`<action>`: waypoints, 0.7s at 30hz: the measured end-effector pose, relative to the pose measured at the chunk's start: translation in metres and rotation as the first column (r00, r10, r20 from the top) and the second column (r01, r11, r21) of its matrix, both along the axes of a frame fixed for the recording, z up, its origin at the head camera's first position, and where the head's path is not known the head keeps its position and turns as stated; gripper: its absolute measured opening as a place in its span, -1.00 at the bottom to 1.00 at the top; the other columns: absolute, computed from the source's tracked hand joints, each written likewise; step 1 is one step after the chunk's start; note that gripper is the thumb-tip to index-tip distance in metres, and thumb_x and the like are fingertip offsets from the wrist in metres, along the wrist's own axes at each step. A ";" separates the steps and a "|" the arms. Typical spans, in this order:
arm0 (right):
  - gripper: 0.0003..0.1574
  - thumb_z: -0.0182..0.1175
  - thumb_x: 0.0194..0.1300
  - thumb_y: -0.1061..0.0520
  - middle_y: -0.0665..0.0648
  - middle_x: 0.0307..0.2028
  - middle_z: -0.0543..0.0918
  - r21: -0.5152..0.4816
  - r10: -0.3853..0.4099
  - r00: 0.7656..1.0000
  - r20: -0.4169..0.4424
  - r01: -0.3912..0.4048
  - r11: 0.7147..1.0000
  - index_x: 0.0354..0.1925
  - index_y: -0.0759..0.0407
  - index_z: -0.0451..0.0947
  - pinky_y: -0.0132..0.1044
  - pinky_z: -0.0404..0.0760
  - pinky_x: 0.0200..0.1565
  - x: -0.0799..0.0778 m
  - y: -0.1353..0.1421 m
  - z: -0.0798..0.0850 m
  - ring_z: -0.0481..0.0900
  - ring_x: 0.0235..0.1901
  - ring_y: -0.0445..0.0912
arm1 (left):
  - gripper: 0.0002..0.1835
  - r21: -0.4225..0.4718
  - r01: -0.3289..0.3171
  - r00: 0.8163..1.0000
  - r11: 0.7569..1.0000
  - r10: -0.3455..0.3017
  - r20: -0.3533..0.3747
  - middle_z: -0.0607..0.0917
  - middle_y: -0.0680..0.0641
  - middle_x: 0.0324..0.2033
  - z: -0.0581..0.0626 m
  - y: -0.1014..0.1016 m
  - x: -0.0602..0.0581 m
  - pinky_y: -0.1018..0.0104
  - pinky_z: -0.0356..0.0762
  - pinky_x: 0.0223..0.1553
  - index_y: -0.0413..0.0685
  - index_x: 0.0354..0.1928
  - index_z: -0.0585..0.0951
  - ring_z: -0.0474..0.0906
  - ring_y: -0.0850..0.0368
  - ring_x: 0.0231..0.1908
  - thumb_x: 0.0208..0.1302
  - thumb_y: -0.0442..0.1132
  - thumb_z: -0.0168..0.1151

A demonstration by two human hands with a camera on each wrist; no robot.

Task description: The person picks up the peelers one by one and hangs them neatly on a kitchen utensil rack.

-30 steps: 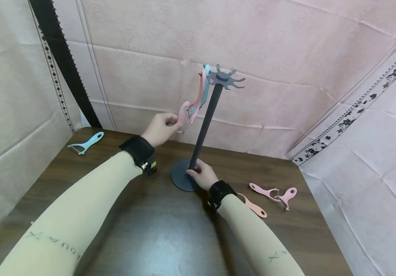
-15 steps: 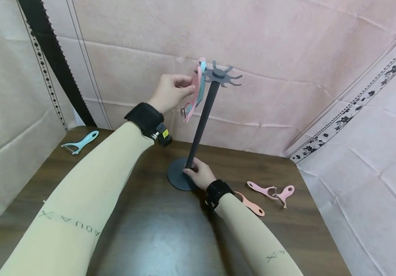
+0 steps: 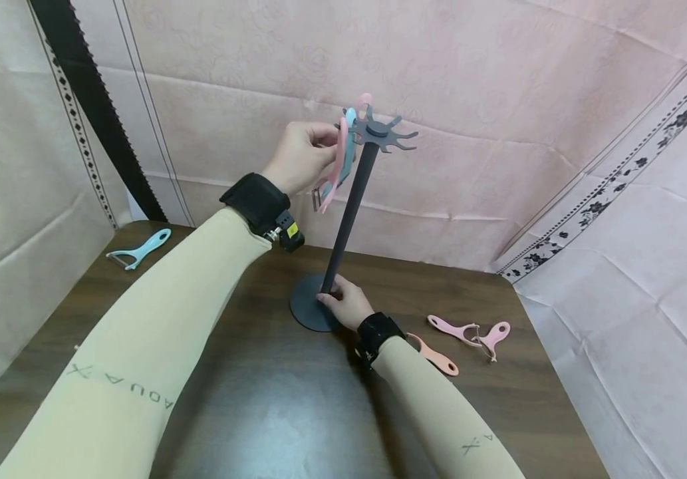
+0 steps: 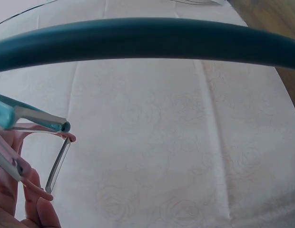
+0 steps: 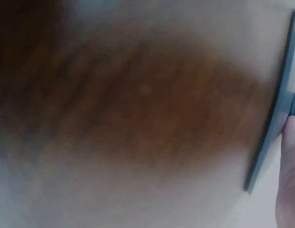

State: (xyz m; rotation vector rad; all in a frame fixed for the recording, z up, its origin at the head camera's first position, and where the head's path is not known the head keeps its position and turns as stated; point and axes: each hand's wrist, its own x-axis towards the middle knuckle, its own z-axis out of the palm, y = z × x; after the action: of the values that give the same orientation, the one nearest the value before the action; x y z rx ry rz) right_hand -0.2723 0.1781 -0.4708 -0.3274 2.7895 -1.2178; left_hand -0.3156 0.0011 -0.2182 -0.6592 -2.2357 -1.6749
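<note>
My left hand [image 3: 301, 156] is raised beside the top of a dark grey stand [image 3: 355, 206]. Its fingers pinch a pink peeler [image 4: 57, 166], mostly hidden in the head view behind two others; its looped handle end [image 3: 364, 97] shows above the stand's hooks. Nearer to me, another pink peeler [image 3: 340, 156] and a blue peeler [image 3: 349, 143] hang from the hooks on the left side. Low down, my right hand [image 3: 349, 305] grips the pole just above the round base [image 3: 310, 309]. In the right wrist view, a thumb [image 5: 290, 166] lies against the pole by the base [image 5: 273, 114].
A light blue peeler [image 3: 142, 249] lies at the table's back left. On the right are two pink peelers [image 3: 451, 328] [image 3: 495, 338] with heads together, and an orange peeler [image 3: 439, 359] partly behind my right wrist. Cloth walls [image 3: 247, 133] enclose the wooden table [image 3: 247, 372].
My left hand has risen from below the hanging peelers to the hooks with the pink peeler, whose handle end has shifted right behind the blue one. My right hand stays on the pole.
</note>
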 end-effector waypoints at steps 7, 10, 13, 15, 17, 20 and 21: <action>-0.78 0.22 0.30 -0.03 0.02 -0.34 0.71 0.006 0.005 1.000 -0.024 -0.005 1.000 -0.12 -0.01 0.55 -0.14 0.58 -0.18 0.001 0.000 0.001 0.58 -0.29 -0.18 | -0.81 -0.002 0.034 0.999 0.999 -0.034 -0.016 0.76 -0.06 -0.37 0.000 0.000 0.002 0.39 0.48 -0.32 -0.08 -0.12 0.74 0.58 0.15 -0.35 0.28 -0.28 0.21; -0.78 0.22 0.30 -0.03 0.02 -0.33 0.72 0.005 0.010 1.000 -0.017 -0.010 1.000 -0.12 -0.02 0.54 -0.13 0.58 -0.17 0.002 -0.001 0.001 0.59 -0.28 -0.19 | -0.78 -0.023 0.035 0.999 0.999 -0.035 0.011 0.73 -0.06 -0.37 -0.002 -0.002 0.002 0.38 0.46 -0.37 -0.08 -0.10 0.73 0.54 0.14 -0.36 0.30 -0.33 0.16; -0.79 0.21 0.30 -0.04 0.01 -0.33 0.72 0.006 0.012 1.000 -0.012 -0.012 1.000 -0.13 -0.03 0.53 -0.11 0.58 -0.15 0.001 -0.001 0.001 0.59 -0.26 -0.18 | -0.74 -0.041 0.035 0.999 0.999 -0.033 0.038 0.71 -0.07 -0.38 -0.004 -0.002 0.003 0.39 0.43 -0.47 -0.06 -0.06 0.72 0.51 0.14 -0.41 0.31 -0.36 0.12; -0.79 0.21 0.30 -0.04 0.01 -0.32 0.72 0.007 0.013 1.000 -0.016 -0.013 1.000 -0.13 -0.03 0.53 -0.10 0.58 -0.15 0.000 0.000 -0.001 0.59 -0.26 -0.18 | -0.72 -0.053 0.041 0.999 0.998 -0.039 0.030 0.70 -0.07 -0.37 -0.005 -0.002 0.004 0.43 0.40 -0.56 -0.08 -0.06 0.71 0.47 0.15 -0.49 0.30 -0.41 0.09; -0.79 0.21 0.30 -0.05 0.01 -0.33 0.72 0.005 0.010 1.000 -0.018 -0.010 1.000 -0.13 -0.03 0.53 -0.10 0.58 -0.15 0.000 0.000 -0.002 0.59 -0.26 -0.18 | -0.71 -0.069 0.044 0.999 0.997 -0.042 0.022 0.70 -0.10 -0.34 -0.004 -0.002 0.008 0.45 0.34 -0.61 -0.11 -0.05 0.70 0.41 0.16 -0.55 0.29 -0.44 0.07; -0.79 0.22 0.29 -0.05 0.00 -0.34 0.71 0.005 0.001 1.000 -0.019 -0.001 1.000 -0.15 -0.03 0.53 -0.16 0.57 -0.20 0.000 0.000 -0.003 0.58 -0.29 -0.19 | -0.72 -0.083 0.050 0.999 0.995 -0.050 -0.003 0.71 -0.11 -0.30 -0.007 -0.003 0.007 0.45 0.31 -0.61 -0.15 -0.07 0.70 0.38 0.15 -0.54 0.28 -0.45 0.08; -0.80 0.23 0.28 -0.05 0.01 -0.33 0.72 0.005 -0.001 1.000 -0.020 0.001 1.000 -0.17 -0.02 0.53 -0.17 0.56 -0.22 0.000 0.000 -0.003 0.58 -0.30 -0.19 | -0.73 -0.082 0.045 0.999 0.996 -0.046 -0.006 0.71 -0.12 -0.31 -0.008 -0.004 0.006 0.45 0.31 -0.61 -0.16 -0.08 0.70 0.39 0.15 -0.53 0.28 -0.45 0.08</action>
State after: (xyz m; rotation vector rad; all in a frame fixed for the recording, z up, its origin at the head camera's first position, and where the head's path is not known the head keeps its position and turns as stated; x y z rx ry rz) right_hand -0.2725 0.1779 -0.4736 -0.3398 2.8089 -1.2143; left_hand -0.3093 -0.0030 -0.2260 -0.7408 -2.3106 -1.6055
